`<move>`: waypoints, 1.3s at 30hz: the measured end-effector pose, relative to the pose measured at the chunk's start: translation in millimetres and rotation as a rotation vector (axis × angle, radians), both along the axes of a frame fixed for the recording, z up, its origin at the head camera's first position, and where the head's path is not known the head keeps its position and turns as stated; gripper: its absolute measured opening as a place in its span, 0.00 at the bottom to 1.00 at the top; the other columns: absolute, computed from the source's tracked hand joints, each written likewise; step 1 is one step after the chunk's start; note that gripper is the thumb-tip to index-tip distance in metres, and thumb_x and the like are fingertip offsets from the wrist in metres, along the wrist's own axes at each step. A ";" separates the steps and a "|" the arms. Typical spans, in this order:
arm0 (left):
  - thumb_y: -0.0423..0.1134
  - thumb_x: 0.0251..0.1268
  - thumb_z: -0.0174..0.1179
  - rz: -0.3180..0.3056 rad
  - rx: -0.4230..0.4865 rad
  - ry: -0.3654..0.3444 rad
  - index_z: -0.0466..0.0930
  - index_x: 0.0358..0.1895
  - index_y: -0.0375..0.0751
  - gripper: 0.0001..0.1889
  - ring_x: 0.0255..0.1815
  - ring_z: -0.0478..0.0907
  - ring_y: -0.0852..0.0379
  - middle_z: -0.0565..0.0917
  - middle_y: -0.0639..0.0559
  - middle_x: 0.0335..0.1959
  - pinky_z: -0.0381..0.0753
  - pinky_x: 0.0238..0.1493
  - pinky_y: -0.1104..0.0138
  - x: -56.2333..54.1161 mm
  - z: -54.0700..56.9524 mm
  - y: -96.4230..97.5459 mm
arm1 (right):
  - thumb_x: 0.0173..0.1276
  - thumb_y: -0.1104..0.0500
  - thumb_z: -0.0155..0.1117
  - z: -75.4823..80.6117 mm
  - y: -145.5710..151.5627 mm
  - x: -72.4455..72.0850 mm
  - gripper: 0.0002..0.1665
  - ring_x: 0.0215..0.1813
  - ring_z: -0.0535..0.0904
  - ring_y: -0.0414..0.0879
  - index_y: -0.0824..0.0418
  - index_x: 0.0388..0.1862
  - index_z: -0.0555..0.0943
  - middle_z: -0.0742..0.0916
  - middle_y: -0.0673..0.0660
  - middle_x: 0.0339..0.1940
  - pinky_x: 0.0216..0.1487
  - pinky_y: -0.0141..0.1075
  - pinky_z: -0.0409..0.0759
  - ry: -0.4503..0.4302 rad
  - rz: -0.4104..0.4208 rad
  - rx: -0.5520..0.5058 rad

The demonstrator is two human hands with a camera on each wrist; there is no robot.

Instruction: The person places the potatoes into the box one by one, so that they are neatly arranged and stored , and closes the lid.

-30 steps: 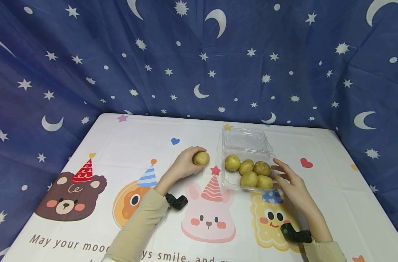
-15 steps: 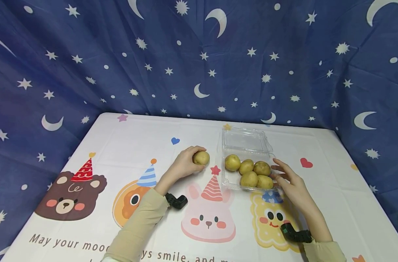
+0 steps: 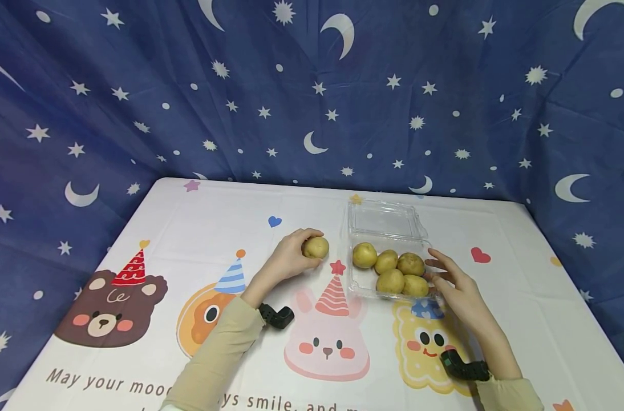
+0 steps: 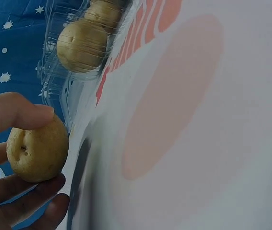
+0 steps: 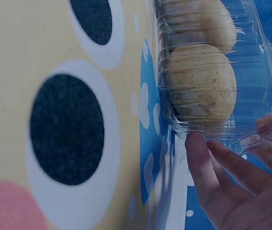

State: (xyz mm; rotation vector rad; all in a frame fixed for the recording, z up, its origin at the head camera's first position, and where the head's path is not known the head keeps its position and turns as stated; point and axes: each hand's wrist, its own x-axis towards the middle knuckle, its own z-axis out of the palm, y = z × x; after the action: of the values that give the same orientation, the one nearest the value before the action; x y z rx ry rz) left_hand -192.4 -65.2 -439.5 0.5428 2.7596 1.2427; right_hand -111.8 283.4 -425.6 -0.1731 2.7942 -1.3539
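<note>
My left hand (image 3: 290, 255) holds a potato (image 3: 316, 248) between thumb and fingers, to the left of the clear plastic clamshell box (image 3: 360, 285). In the left wrist view the thumb (image 4: 28, 112) lies on top of this potato and the other fingers are under and behind it. Several more potatoes (image 3: 390, 281) sit in the box's base, whose lid (image 3: 384, 220) lies folded back behind it. At the box's right side, my right hand (image 3: 457, 288) touches the wall with thumb and fingers spread. In the right wrist view the fingertips are right at the box's wall and rim.
A white cartoon-printed tablecloth (image 3: 230, 211) covers the table. Behind it hangs a blue curtain (image 3: 291, 125) with moons and stars. Each wrist wears a black camera mount, one on the left (image 3: 277, 315) and one on the right (image 3: 463, 366).
</note>
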 end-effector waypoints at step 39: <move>0.37 0.48 0.71 -0.022 -0.019 0.098 0.75 0.60 0.49 0.31 0.42 0.75 0.55 0.80 0.52 0.52 0.76 0.46 0.64 17.1 37.0 8.4 | 0.73 0.65 0.45 0.1 -1.5 0.1 0.31 0.47 0.74 0.22 0.57 0.75 0.58 0.76 0.69 0.63 0.42 0.25 0.80 0.004 0.009 -0.007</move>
State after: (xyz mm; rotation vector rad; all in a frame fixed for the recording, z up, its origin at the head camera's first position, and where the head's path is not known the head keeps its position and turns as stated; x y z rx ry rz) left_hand -175.2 -56.8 -402.6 0.6481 2.8337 1.2159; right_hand -111.7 281.9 -425.4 -0.1894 2.7891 -1.3626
